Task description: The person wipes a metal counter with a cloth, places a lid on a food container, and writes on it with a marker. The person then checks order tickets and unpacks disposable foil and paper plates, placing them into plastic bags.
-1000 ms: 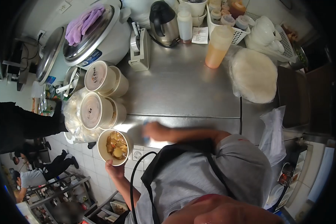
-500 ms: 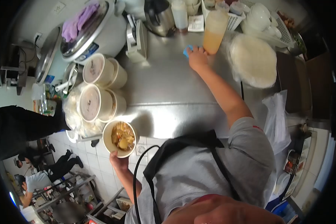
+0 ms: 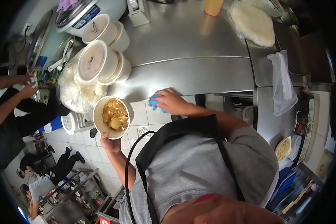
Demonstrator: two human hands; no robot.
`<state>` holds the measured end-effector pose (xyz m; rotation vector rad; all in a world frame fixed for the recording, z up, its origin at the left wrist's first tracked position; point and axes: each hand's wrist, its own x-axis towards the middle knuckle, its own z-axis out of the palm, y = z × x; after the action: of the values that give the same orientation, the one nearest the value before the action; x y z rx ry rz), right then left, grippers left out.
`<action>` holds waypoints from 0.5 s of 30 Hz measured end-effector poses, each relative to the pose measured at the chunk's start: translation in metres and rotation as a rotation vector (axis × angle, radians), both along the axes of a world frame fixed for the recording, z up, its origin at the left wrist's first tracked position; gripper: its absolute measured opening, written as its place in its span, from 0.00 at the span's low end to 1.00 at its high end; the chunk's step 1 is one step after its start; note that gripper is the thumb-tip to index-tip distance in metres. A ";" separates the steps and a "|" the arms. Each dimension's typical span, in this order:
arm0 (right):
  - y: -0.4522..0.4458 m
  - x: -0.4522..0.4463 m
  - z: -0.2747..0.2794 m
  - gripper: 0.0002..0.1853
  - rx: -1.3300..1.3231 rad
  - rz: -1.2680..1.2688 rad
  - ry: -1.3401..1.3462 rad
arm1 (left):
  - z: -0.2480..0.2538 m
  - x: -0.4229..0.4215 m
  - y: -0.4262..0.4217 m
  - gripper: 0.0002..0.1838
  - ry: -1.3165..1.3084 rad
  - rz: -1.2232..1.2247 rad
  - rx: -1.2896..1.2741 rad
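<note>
My left hand point(image 3: 111, 142) grips a white paper bowl point(image 3: 98, 119) from below, its thumb near the rim. Inside the open bowl lies a brown stew point(image 3: 115, 114) with chunks and a round yellowish piece. In my right hand point(image 3: 172, 102) is a crumpled blue cloth point(image 3: 156, 101), just off the near edge of the steel counter point(image 3: 190, 76). The cloth is to the right of the bowl, apart from it. Beyond the bowl, lidded paper tubs point(image 3: 97, 61) stand stacked in pairs on the counter's left end.
A clear bag point(image 3: 78, 89) of pale contents sits left of the tubs. Farther back are a large cooker point(image 3: 89, 18) and a white dispenser point(image 3: 139, 14). An orange-filled bottle point(image 3: 213, 6) and a bagged pale stack point(image 3: 252, 23) stand at the back right. Another person's hands point(image 3: 28, 87) work at left.
My right hand has come from beside the bottle to the counter's near edge, with the blue cloth. My left hand still holds the bowl. The view has tilted downward.
</note>
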<state>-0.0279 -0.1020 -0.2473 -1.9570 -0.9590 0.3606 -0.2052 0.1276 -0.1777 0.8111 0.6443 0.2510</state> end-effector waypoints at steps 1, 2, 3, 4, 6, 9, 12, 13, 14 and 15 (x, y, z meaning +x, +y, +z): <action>0.010 0.007 0.007 0.11 -0.004 0.102 0.432 | 0.001 -0.004 0.002 0.39 -0.022 -0.014 -0.001; 0.021 0.014 0.009 0.11 -0.012 0.214 0.867 | 0.003 -0.008 0.004 0.39 -0.040 -0.021 0.001; 0.024 0.022 0.000 0.13 0.133 0.212 0.546 | 0.006 -0.012 0.007 0.39 -0.062 -0.023 0.010; 0.019 0.029 0.020 0.13 0.117 0.104 0.636 | 0.003 -0.016 0.012 0.39 -0.057 -0.023 0.050; 0.005 0.047 0.043 0.17 0.191 -0.078 0.762 | -0.002 -0.022 0.019 0.39 -0.014 0.005 0.095; -0.018 0.079 0.053 0.19 0.306 -0.323 0.448 | -0.006 -0.024 0.022 0.39 -0.004 -0.035 0.104; -0.029 0.131 0.009 0.18 0.026 -0.443 -0.005 | -0.007 -0.019 0.014 0.37 0.012 -0.044 0.107; -0.027 0.144 -0.012 0.17 -0.105 -0.435 -0.039 | -0.011 -0.016 0.012 0.36 0.018 -0.038 0.137; -0.023 0.151 -0.024 0.17 -0.237 -0.432 -0.080 | -0.011 -0.010 0.008 0.36 0.018 -0.040 0.129; -0.012 0.126 -0.023 0.16 -0.406 -0.460 -0.377 | -0.009 -0.003 0.002 0.37 0.014 -0.048 0.119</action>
<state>0.0977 -0.1137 -0.2703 -2.6045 -0.6588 -0.0933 -0.2079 0.1300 -0.1867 0.9424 0.6264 0.2423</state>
